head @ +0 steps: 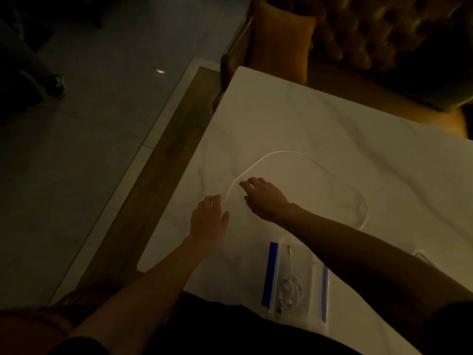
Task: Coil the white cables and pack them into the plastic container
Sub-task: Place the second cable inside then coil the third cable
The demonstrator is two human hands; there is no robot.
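A long white cable (pixel 279 152) lies in one wide loop on the white table (pixel 358 139). My left hand (pixel 208 219) pinches the cable's near end at the loop's left side. My right hand (pixel 263 198) hovers just right of it, fingers spread and curved, inside the loop; whether it touches the cable I cannot tell. A clear plastic zip bag (pixel 297 278) with blue strips lies near the table's front edge and holds a coiled white cable (pixel 288 290). My right forearm hides the bag's upper right part.
Another bit of white cable (pixel 422 253) shows at the right, beside my right forearm. A tufted sofa with an orange cushion (pixel 284 39) stands behind the table. Grey tiled floor (pixel 102 124) lies to the left, where a person's dark shoe (pixel 57 84) is seen.
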